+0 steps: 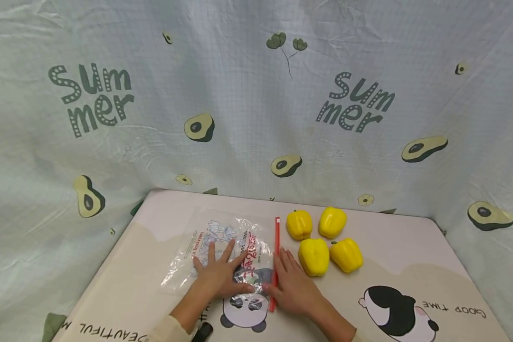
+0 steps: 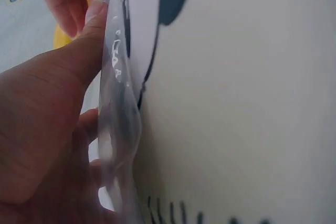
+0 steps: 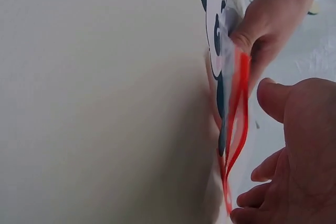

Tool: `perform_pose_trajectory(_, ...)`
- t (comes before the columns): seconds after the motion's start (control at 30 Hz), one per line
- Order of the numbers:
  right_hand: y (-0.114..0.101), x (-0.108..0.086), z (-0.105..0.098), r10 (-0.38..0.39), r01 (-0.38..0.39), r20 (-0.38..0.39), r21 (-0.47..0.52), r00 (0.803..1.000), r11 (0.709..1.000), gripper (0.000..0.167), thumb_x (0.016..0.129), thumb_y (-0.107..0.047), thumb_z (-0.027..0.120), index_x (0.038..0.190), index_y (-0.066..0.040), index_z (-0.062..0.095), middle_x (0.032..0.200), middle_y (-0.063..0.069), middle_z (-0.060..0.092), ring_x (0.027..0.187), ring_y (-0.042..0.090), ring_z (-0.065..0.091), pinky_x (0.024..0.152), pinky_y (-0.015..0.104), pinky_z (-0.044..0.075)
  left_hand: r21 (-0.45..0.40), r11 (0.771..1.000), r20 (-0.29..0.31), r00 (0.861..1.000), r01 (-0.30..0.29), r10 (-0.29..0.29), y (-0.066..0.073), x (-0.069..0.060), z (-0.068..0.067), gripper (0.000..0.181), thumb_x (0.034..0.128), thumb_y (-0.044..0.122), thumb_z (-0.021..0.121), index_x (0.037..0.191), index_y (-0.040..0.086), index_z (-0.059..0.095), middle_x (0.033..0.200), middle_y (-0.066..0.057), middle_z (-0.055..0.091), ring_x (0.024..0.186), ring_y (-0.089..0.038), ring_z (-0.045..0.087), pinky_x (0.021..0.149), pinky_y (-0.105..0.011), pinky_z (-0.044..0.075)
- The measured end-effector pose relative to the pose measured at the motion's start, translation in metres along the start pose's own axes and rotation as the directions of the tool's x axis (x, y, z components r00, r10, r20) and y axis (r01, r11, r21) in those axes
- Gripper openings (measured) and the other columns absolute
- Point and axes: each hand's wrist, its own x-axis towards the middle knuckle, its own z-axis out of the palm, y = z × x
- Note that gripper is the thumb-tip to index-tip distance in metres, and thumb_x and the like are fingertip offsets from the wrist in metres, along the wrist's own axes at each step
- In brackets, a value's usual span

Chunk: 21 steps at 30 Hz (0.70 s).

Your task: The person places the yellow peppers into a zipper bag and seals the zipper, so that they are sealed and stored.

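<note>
A clear plastic zip bag [image 1: 253, 247] with printed cartoon figures and red lettering lies flat on the table, its red zip edge [image 1: 277, 232] to the right. My left hand [image 1: 215, 279] rests on the bag with its fingers spread. Beside the zip edge, my right hand [image 1: 297, 290] lies with extended fingers touching the edge. In the right wrist view the red edge [image 3: 243, 85] bows apart into a narrow gap, and the right thumb [image 3: 273, 98] stands clear of it. Several yellow bell peppers [image 1: 314, 256] sit just right of the right hand.
The pale table mat [image 1: 132, 270] carries printed panda and dog pictures and lettering. A small black object [image 1: 203, 332] is at the front edge near the left wrist. A light curtain [image 1: 239, 85] with avocado prints hangs behind the table and at both sides.
</note>
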Motion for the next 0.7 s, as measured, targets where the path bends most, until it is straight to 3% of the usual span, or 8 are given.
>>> perform_pose_trajectory(0.2,0.002,0.0,0.0,0.012,-0.013,0.024,0.048,1.0,0.999,0.091,0.097,-0.056,0.064,0.164,-0.006,0.029,0.174,0.018,0.021,0.163,0.038,0.019,0.128,0.061,0.027,-0.001,1.0,-0.007,1.0,-0.009,0.009,-0.002,0.0,0.0,0.101,0.0756,0.074,0.077,0.16,0.031,0.042,0.176,-0.007,0.023,0.158,-0.059,0.011,0.109,-0.092,0.011)
perform_pose_trajectory(0.37,0.006,0.001,-0.001,-0.001,0.0,0.015,0.062,1.0,0.998,0.083,0.102,-0.054,0.055,0.164,-0.006,0.028,0.175,0.016,0.021,0.163,0.037,0.02,0.129,0.059,0.027,0.008,1.0,0.001,1.0,-0.006,0.006,0.0,0.0,-0.004,0.104,0.0769,0.07,0.079,0.161,0.022,0.04,0.175,-0.009,0.025,0.158,-0.057,0.014,0.11,-0.091,0.016)
perform_pose_trajectory(0.5,0.008,0.0,-0.001,-0.022,0.022,0.011,0.063,1.0,0.998,0.077,0.106,-0.053,0.047,0.164,-0.004,0.028,0.174,0.017,0.022,0.162,0.037,0.021,0.129,0.058,0.026,0.001,1.0,0.01,1.0,-0.007,0.007,0.002,-0.001,-0.008,0.104,0.0769,0.068,0.08,0.161,0.022,0.04,0.174,-0.01,0.026,0.158,-0.057,0.015,0.11,-0.091,0.017)
perform_pose_trajectory(0.7,0.008,0.0,-0.004,-0.037,0.034,0.028,0.086,0.999,0.996,0.071,0.107,-0.041,0.051,0.163,-0.003,0.031,0.173,0.02,0.023,0.161,0.039,0.023,0.128,0.061,0.027,0.006,1.0,0.021,1.0,-0.011,0.011,0.002,-0.003,-0.011,0.104,0.078,0.067,0.08,0.162,0.022,0.038,0.174,-0.009,0.025,0.158,-0.057,0.015,0.11,-0.09,0.019)
